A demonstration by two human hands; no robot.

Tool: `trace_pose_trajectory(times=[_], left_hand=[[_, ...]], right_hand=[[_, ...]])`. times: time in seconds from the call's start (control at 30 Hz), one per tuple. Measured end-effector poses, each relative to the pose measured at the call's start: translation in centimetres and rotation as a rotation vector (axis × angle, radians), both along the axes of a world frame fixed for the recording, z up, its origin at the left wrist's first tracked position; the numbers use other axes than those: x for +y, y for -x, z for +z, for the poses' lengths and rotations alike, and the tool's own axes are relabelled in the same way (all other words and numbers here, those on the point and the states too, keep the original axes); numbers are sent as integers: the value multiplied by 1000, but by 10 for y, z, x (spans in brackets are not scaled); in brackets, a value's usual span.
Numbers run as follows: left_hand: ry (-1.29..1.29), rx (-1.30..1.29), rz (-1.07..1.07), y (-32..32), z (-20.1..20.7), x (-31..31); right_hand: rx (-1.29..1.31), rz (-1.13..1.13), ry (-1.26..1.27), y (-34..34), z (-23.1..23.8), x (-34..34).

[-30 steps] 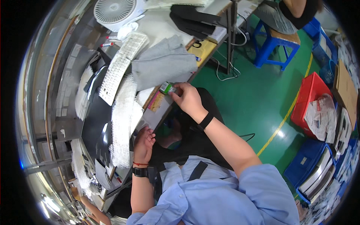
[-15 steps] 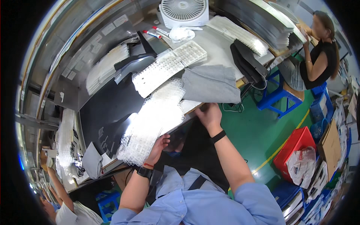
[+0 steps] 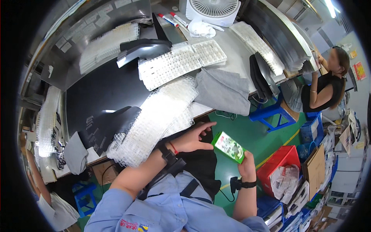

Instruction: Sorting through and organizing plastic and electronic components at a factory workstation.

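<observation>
**Green box (image 3: 229,147) sits between two bare hands, the right one holding it**

A worker's right hand (image 3: 247,164) grasps the small box by its near right-hand end, holding it up over the green floor (image 3: 247,133) with a printed face turned upward. The box's long axis slants away from that hand, ahead and to its left, carrying the far end toward the left hand (image 3: 193,138). The left hand is empty, thumb and fingers spread, with the box just to its right. Its thumb tip is the closest part, right by the box's left edge; whether the two touch cannot be told from this angle. The right hand is the nearer of the pair, already in contact.

Ahead and to the left of the left hand, white mesh sheets (image 3: 166,108) hang over the table's edge; a grey cloth (image 3: 222,91) lies ahead and to its right. A red bin (image 3: 278,158) stands to the right of the right hand.

Most of the right hand's fingers disappear behind the box, whose underside is also hidden. Small print on its face is too blurred to make out, and the lower edge cuts off the right sleeve.
</observation>
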State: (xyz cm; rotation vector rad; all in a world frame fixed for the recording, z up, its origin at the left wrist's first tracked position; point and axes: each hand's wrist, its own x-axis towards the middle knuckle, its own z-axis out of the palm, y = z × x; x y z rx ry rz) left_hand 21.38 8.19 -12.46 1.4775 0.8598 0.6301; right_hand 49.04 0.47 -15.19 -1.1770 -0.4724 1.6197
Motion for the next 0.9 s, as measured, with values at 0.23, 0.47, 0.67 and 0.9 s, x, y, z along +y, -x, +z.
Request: trace_pose_trajectory(times=[0.23, 0.47, 0.67, 0.9], left_hand=[[-246, -78, -29, -18, 6, -3], [-266, -87, -88, -20, -17, 11], [-348, 24, 21, -47, -24, 8], [-233, 289, 60, -83, -45, -4]], right_hand=[[191, 100, 74, -3, -17, -23], [114, 191, 16, -17, -31, -18], [-558, 197, -16, -28, -14, -1], [-916, 334, -395, 5, -9, 7]])
